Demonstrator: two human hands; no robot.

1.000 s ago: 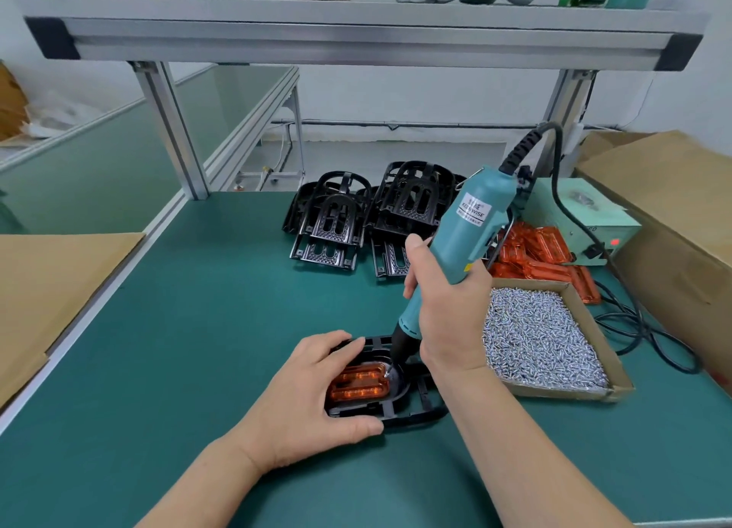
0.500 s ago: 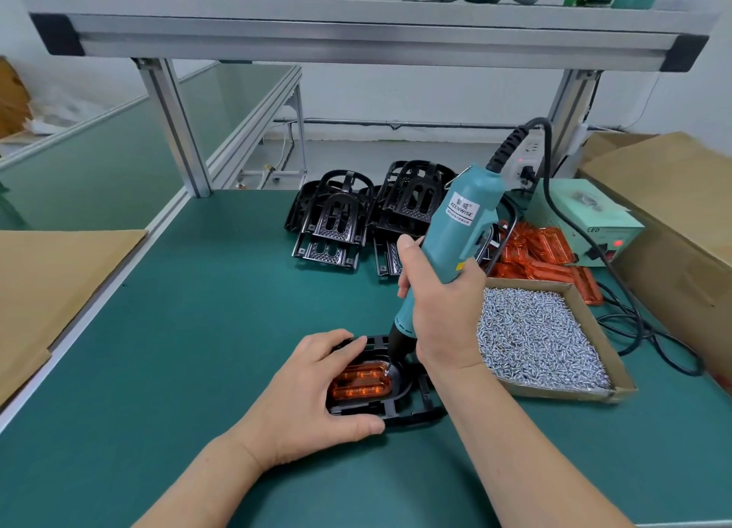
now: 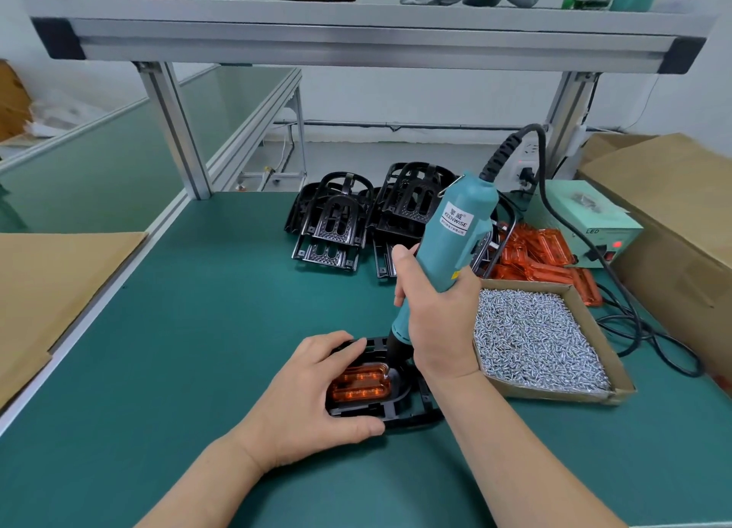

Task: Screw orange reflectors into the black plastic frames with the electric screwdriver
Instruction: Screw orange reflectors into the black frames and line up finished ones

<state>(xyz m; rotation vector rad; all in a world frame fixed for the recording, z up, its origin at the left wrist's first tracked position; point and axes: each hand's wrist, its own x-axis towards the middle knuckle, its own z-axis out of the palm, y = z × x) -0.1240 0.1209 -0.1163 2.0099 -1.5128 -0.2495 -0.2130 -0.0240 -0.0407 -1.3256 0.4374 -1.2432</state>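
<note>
the right hand [image 3: 439, 321] is clamped round the body of the teal electric screwdriver [image 3: 455, 234], fingers and thumb curled on it, holding it nearly upright with the top leaning a little to the right. the tool's dark nose points down at the right end of the orange reflector [image 3: 360, 385], which lies inside the black plastic frame [image 3: 400, 414] on the green table [image 3: 178, 329], close in front of the person. the left hand [image 3: 313, 401] grips that frame from the left: its fingers curve over the far rim and its thumb presses along the near edge, so the reflector shows between them

just right of the frame sits a cardboard tray of screws [image 3: 534, 337], the right wrist touching or almost touching its corner. behind the tray lies a heap of orange reflectors [image 3: 534, 258], and to the left of that a stack of black frames [image 3: 348, 218]. a black cable [image 3: 548, 206] runs from the screwdriver's top down past a pale green power unit [image 3: 586, 214] with a red light. a cardboard box [image 3: 673, 194] stands at the far right, a cardboard sheet [image 3: 51, 282] lies at the left, and a metal shelf [image 3: 356, 32] spans overhead
</note>
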